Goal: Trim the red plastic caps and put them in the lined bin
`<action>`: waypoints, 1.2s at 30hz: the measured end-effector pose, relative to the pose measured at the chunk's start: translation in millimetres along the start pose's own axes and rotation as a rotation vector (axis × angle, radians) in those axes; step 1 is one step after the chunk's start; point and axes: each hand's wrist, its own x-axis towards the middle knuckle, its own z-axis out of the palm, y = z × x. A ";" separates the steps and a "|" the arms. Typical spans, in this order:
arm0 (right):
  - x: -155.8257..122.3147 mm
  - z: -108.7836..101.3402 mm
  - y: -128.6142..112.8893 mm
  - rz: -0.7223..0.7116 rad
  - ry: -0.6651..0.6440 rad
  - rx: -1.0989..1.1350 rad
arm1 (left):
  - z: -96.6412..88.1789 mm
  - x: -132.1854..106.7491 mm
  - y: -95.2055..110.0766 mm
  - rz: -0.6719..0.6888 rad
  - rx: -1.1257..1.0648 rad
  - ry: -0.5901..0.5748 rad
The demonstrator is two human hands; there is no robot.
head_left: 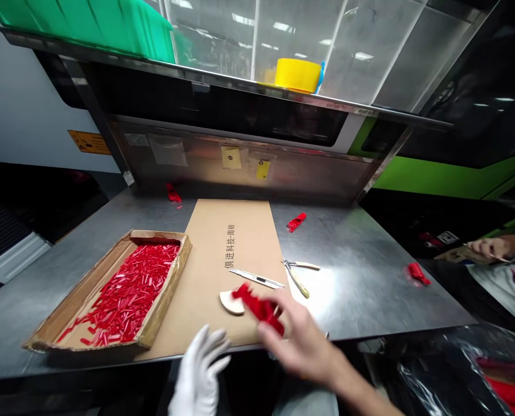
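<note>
My right hand (298, 338) is bare and blurred by motion near the table's front edge; its fingers pinch a red plastic part (257, 306) held over the brown cardboard sheet (231, 242). My left hand (201, 370) wears a white glove and hangs below the table edge, fingers spread, holding nothing. A small pale disc (231, 302) lies on the cardboard just left of the red part. Beyond it lie a slim knife (257, 279) and a pair of cutters (298, 273).
A shallow cardboard tray (53, 323) full of several red pieces (127, 294) sits at the left. Loose red parts (296, 222) (173, 193) (417, 273) lie on the steel table (370, 271). Another person's hands (489, 247) are at the right. A plastic bag (465, 370) sits lower right.
</note>
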 end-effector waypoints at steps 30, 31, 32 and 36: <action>-12.9 -27.1 -20.1 -0.052 -0.187 -0.052 | -12.1 -40.3 65.0 -0.254 0.244 -0.490; -14.4 -21.5 -28.1 -0.078 -0.212 0.043 | -11.2 -39.7 68.1 -0.250 0.250 -0.507; -14.9 -15.8 -33.7 -0.088 -0.237 0.131 | -11.2 -38.7 71.1 -0.246 0.244 -0.505; -13.1 7.7 -42.3 0.006 -0.246 0.378 | -17.3 -34.7 84.2 -0.182 0.166 -0.410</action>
